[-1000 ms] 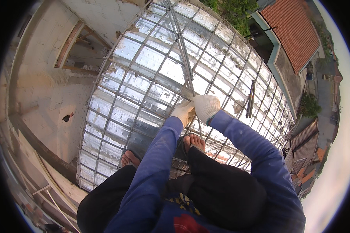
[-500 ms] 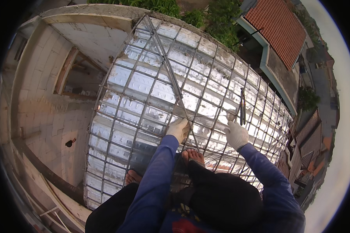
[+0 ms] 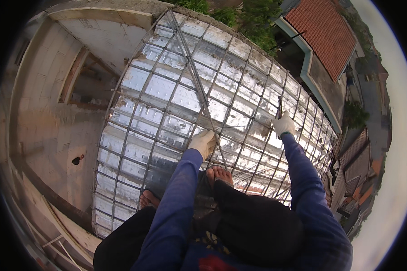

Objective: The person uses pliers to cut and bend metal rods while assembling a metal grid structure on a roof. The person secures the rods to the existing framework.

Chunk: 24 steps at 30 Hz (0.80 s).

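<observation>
My left hand (image 3: 203, 143), in a pale work glove, is closed at a crossing of the rebar mesh (image 3: 158, 103). Its fingers press against the lower part of a diagonal rebar (image 3: 196, 80), and what they pinch is hidden. Farther right and forward, my gloved right hand (image 3: 283, 125) is wrapped round the handles of dark pliers (image 3: 279, 106). The jaw end sticks out beyond the fingers, pointing away from me. A thin wire seems to run near the left fingertips, too faint to follow.
Shiny ribbed metal decking (image 3: 135, 79) lies under the mesh. My bare feet (image 3: 219, 175) stand on it, close behind my left hand. To the left the deck ends above a deep, block-walled room (image 3: 45, 131). A red tiled roof (image 3: 321, 38) and trees (image 3: 253, 25) lie beyond the far edge.
My right hand has moved forward and right, onto the pliers that lay on the mesh, and closed round their handles. The left hand remains at the same bar crossing.
</observation>
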### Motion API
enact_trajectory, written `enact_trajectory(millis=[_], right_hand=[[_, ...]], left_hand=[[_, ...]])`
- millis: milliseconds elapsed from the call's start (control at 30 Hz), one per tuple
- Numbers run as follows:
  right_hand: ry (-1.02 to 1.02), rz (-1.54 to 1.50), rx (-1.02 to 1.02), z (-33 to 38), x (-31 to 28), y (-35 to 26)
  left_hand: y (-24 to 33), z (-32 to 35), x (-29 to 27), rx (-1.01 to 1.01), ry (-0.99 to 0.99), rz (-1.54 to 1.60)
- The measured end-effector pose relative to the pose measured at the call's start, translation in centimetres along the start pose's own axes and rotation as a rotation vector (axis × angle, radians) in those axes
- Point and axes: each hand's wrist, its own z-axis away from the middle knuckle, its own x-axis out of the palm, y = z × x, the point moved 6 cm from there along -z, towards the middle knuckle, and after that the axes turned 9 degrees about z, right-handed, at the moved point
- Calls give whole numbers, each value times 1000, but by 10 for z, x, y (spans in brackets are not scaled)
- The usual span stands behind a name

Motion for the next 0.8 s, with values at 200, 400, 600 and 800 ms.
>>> enact_trajectory(millis=[200,400,600,800], right_hand=[[-257,-216,-34,-37,64,69],[-284,-548,-4,-19,59,98],[-572,36,-252,68,-43,134],[-895,-57,-317,177,-117,49]], left_hand=[[-1,3,8,-6,-19,-17],[9,12,15,23,-9,-25],[0,-4,5,-9,13,-165],[-12,-12,-4,-19,20,96]])
